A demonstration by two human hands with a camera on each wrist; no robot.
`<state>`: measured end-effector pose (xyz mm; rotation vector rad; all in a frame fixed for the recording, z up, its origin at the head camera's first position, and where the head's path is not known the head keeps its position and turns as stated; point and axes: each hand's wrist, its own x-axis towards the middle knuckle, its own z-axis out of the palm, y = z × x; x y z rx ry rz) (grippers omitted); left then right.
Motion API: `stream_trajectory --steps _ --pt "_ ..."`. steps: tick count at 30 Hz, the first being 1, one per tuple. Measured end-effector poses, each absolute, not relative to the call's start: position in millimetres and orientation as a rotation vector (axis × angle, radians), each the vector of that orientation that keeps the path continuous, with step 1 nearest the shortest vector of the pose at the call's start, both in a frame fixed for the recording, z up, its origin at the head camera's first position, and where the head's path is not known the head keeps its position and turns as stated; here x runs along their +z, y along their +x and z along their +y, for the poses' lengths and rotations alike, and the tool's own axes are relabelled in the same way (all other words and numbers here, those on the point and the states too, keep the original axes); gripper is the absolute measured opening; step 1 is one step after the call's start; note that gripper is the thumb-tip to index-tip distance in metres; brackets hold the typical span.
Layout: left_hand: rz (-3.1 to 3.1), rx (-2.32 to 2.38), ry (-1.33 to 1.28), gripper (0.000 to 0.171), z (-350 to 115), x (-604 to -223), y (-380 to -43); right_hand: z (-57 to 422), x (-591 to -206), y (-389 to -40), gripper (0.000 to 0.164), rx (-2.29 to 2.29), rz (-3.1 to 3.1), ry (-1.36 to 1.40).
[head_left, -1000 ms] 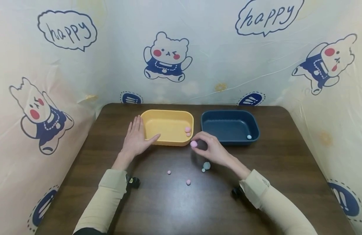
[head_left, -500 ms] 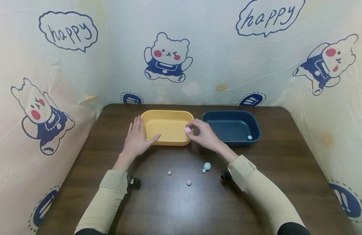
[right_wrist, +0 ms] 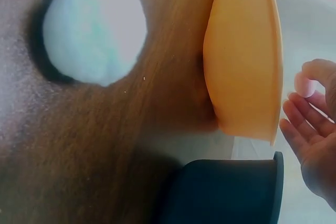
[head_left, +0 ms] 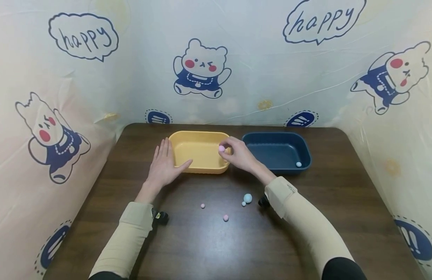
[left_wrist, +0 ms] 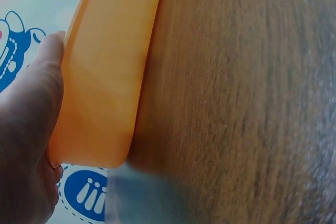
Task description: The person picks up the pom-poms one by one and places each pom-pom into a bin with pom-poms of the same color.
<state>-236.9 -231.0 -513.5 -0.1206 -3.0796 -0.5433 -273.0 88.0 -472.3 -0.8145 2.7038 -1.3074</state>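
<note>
My right hand (head_left: 241,156) pinches a pink ball (head_left: 221,148) between thumb and fingertips, over the right end of the yellow tray (head_left: 198,170). In the right wrist view that pink ball (right_wrist: 304,84) sits above the tray's rim level. My left hand (head_left: 162,167) lies along the tray's left end with straight fingers, its thumb spread over the front rim. The left wrist view has it against the tray's wall (left_wrist: 105,77). Whatever lies in the tray's right end is hidden behind my right hand.
To the right stands a dark blue tray (head_left: 275,171) holding a light blue ball (head_left: 298,164). Nearer on the brown table (head_left: 188,249) lie a larger light blue ball (head_left: 248,198), a small light blue one (head_left: 243,203) and two small pink balls (head_left: 225,218).
My right hand has carried the pink ball up and left, from in front of the gap between the trays to over the yellow tray. The left hand stays put.
</note>
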Motion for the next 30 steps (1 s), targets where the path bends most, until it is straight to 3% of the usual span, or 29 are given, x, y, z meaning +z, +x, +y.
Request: stream_trajectory --steps 7,18,30 --pt "-3.082 -0.548 -0.121 0.133 -231 -514 -238 84 -473 -280 0.036 -1.265 2.712 -0.779" --pt "-3.08 -0.555 -0.116 0.133 -229 -515 -237 77 -477 -287 0.036 -1.28 2.736 -0.789" --pt "-3.075 -0.551 -0.104 0.131 -229 -511 -235 79 -468 -262 0.038 -1.367 2.676 -0.903"
